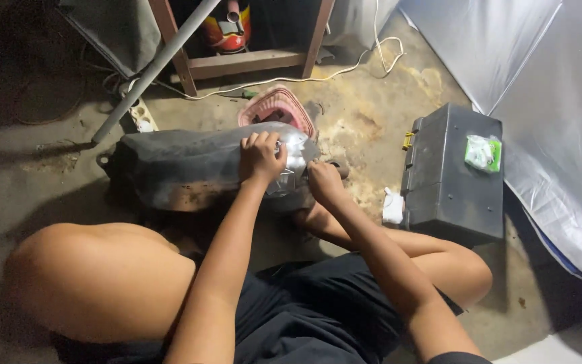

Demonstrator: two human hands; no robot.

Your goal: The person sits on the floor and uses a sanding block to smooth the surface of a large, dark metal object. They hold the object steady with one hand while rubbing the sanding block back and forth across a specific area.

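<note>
- Bare knees nearest the lens: left knee [95, 276] big at lower left, right knee [469, 273] at lower right; dark shorts [318, 317] between, seated on concrete floor [365, 114].
- Both forearms reaching forward from bottom centre toward a long black part.
- Black motorcycle body panel [183, 168], long and rounded, lying across the floor in front of the legs; scuffed pale patch on its near side, glossy sheen at the right end.
- Left hand [261, 158] on top of the panel's right end, fingers curled down and pressing on the surface, palm flat against it; not wrapped round anything visible.
- Right hand [323, 182] just beside the panel's right tip, fingers bunched together in a pinch; pinched item too small to tell.
- Clear glossy bit [284, 178] between the two hands, on the panel end; tape or plastic film, cannot tell which.
- Pink ribbed oval piece [277, 108] just behind the panel, touching or nearly so.
- Dark grey plastic toolbox [449, 175] to the right, lid closed, yellow latch [407, 140] on its left edge.
- Small green-and-white packet [483, 152] lying on the toolbox lid.
- White crumpled scrap [393, 206] on the floor against the toolbox's left side.
- Silver-white sheet [540, 87] covering the upper right.
- Wooden frame [244, 62] at top centre, red canister [227, 27] behind it.
- Grey pipe [156, 67] leaning diagonally at upper left.
- White cable [325, 74] trailing across the floor.
</note>
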